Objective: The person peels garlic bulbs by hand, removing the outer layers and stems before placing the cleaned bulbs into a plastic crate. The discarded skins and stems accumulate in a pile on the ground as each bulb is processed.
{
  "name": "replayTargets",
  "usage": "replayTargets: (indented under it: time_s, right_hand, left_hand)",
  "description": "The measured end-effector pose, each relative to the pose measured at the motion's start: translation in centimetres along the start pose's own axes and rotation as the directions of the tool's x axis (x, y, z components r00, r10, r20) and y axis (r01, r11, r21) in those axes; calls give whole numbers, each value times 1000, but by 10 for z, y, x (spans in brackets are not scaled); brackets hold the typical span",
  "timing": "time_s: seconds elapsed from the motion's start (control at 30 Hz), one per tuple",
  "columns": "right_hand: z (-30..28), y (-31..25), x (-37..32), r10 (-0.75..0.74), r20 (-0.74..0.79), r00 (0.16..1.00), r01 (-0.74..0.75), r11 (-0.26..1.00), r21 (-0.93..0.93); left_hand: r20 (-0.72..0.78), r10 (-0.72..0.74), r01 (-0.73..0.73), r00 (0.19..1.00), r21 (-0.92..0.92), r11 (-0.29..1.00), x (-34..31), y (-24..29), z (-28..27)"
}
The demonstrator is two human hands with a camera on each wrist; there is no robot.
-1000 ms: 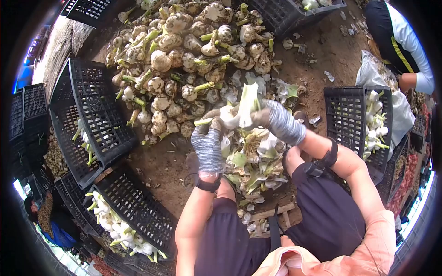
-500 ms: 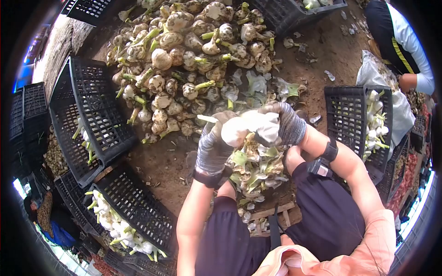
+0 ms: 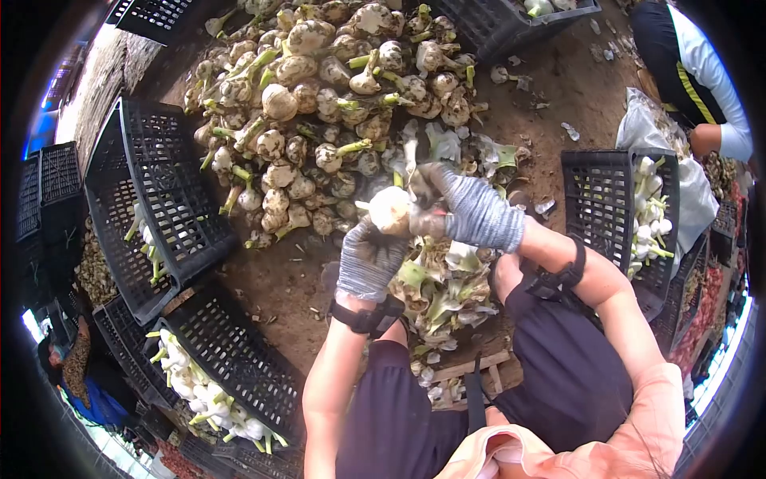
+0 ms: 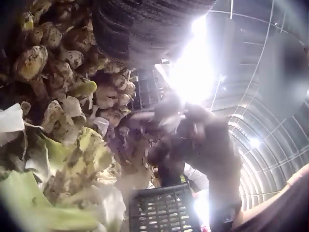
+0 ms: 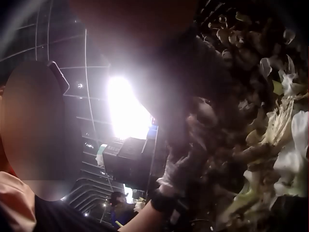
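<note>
A white garlic bulb (image 3: 390, 211) with a short stalk pointing left is held up over the ground in the head view. My gloved left hand (image 3: 369, 263) grips it from below, fingers curled round its underside. My gloved right hand (image 3: 479, 214) is at the bulb's right side, thumb and fingers bent together, pinching a thin pale strip of garlic skin (image 3: 411, 152) that sticks up past the fingertips. Both wrist views are dim and glary. Below the hands lies a heap of stripped garlic skins (image 3: 443, 295), also in the left wrist view.
A large pile of soil-covered garlic (image 3: 319, 104) lies ahead. Black crates stand around me: an upright crate (image 3: 171, 191) at left, a crate of white garlic (image 3: 239, 367) nearer, another crate (image 3: 598, 203) at right. Another person's sleeve (image 3: 714, 80) shows at the upper right.
The broad leafy skin seen at the bulb a second ago has been pulled off it. The bulb has turned in the left hand, and the right hand has dipped, then come back up beside it.
</note>
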State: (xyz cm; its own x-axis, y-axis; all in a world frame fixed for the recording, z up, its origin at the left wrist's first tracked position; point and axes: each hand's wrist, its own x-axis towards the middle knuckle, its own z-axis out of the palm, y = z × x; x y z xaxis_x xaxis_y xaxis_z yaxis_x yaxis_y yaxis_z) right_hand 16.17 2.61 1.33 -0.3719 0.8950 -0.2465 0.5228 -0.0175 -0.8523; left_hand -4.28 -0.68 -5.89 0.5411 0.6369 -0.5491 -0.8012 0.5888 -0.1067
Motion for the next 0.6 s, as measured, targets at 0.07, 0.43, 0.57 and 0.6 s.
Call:
replayTargets:
  time_s: [0.07,0.43,0.57,0.6]
  right_hand:
    - [18,15,-2,-70,-114,991,80,993,90]
    - [-3,3,-11,230,380,896,-341,-192,920]
    - [-16,-7,-17,41,261,964,-256,-97,962]
    - [-27,-3,-17,-148,244,958,-259,-90,962]
  left_hand:
    - [15,-21,22,1000,-35,999,7,-1,-6]
    - [-71,472,-364,879,540,758,7,-26,43]
    - [-269,224,-176,937,192,966,20,-15,16]
    - [-353,249,-218,902,125,968,19,-11,9]
